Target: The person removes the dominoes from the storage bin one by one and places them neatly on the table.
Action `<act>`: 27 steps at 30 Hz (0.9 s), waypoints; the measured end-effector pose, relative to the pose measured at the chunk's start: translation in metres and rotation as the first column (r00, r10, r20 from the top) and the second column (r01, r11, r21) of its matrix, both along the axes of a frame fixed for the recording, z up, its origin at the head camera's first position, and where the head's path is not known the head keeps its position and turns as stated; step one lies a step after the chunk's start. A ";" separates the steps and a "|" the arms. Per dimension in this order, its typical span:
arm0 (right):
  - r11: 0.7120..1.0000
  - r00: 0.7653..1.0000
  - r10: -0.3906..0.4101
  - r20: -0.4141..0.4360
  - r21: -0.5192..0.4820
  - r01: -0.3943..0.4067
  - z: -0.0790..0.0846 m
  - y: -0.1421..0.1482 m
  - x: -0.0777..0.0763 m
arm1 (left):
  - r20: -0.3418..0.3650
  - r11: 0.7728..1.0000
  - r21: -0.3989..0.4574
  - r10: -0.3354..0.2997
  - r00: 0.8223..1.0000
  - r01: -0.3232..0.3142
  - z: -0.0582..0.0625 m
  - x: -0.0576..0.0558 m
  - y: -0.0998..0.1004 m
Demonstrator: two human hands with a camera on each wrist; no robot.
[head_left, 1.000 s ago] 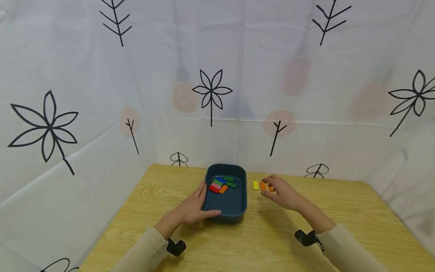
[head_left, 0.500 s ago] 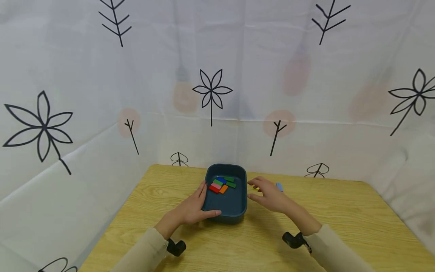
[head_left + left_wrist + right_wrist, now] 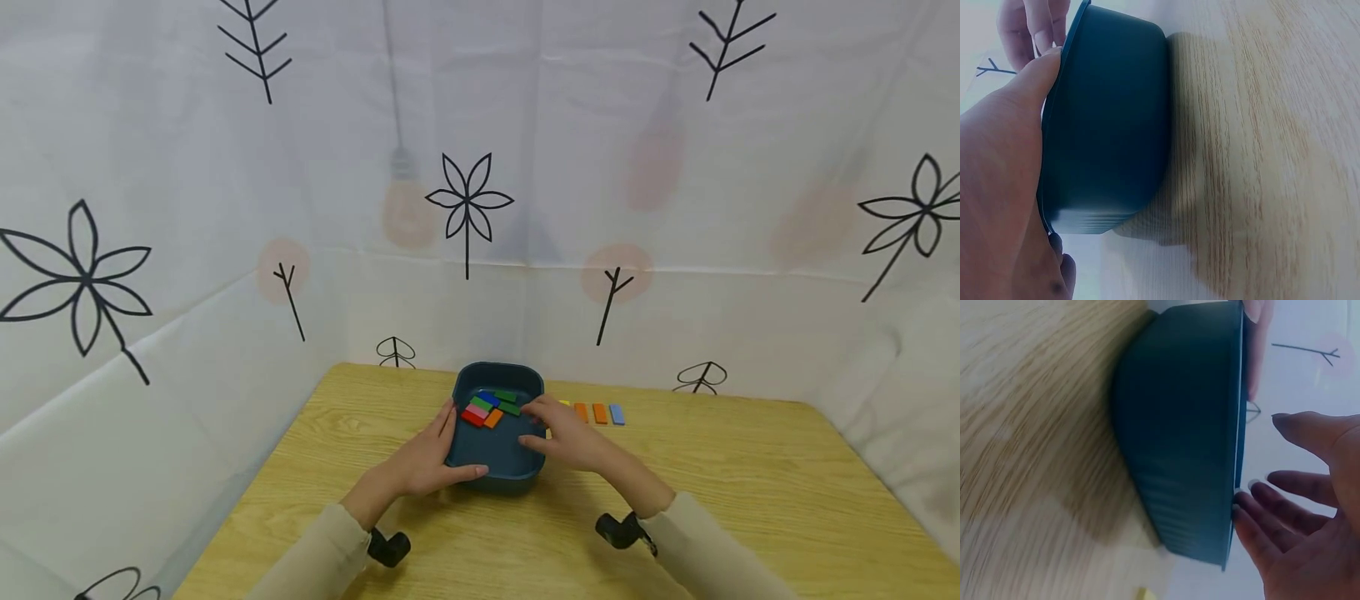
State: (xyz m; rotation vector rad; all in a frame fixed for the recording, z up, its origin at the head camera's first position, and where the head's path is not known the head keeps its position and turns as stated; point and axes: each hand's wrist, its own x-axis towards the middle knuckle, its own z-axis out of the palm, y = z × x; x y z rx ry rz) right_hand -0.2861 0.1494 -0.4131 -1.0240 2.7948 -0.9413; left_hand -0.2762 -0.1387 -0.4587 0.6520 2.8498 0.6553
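Observation:
A dark blue-green rectangular bin [image 3: 487, 483] stands on the table, with several small flat tiles inside, among them a red tile [image 3: 472, 418], an orange tile [image 3: 492, 418] and a dark green tile [image 3: 509, 408]. My left hand [image 3: 429, 458] rests spread against the bin's near left corner, thumb along the near rim and fingers down the left side. Over the right rim reaches my right hand [image 3: 567, 435], thumb and fingers apart. In the right wrist view, no tile shows between those fingers [image 3: 1294, 509], and some fingertips lie right at the rim.
Right of the bin, a row of tiles lies on the wooden table [image 3: 720, 483]: a yellow tile [image 3: 565, 403] partly hidden by my right hand, two orange tiles [image 3: 600, 414] and a light blue tile [image 3: 617, 414]. A patterned white cloth [image 3: 525, 317] hangs behind and at both sides.
My right hand has moved left, from over the row of tiles to the bin's right rim, uncovering the orange and light blue tiles. The left hand and bin have stayed put.

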 end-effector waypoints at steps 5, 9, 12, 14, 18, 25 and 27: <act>1.000 1.000 0.025 -0.003 0.011 -0.025 -0.004 -0.013 -0.005 | -0.002 1.000 0.004 -0.003 1.000 0.003 0.000 0.000 0.000; 0.999 1.000 0.028 0.004 0.025 -0.028 -0.009 -0.024 -0.009 | -0.007 1.000 0.001 -0.005 1.000 0.005 -0.001 0.000 -0.001; 0.999 1.000 0.016 0.008 0.042 -0.017 -0.012 -0.033 -0.012 | -0.011 1.000 0.000 -0.005 1.000 0.005 -0.001 0.000 -0.001; 0.999 1.000 0.002 0.013 0.049 -0.003 -0.014 -0.039 -0.013 | -0.012 1.000 0.000 -0.007 1.000 0.007 -0.002 0.000 -0.001; 0.996 0.998 -0.060 0.028 0.065 0.058 -0.017 -0.053 -0.017 | -0.014 1.000 0.000 -0.011 1.000 0.011 -0.002 0.000 -0.001; 0.977 0.979 -0.196 0.054 0.100 0.190 -0.024 -0.074 -0.030 | -0.013 1.000 0.000 -0.011 1.000 0.011 -0.001 0.000 -0.001; 0.969 0.972 -0.228 0.060 0.115 0.220 -0.028 -0.078 -0.033 | -0.009 1.000 0.001 -0.009 1.000 0.009 -0.001 0.000 -0.001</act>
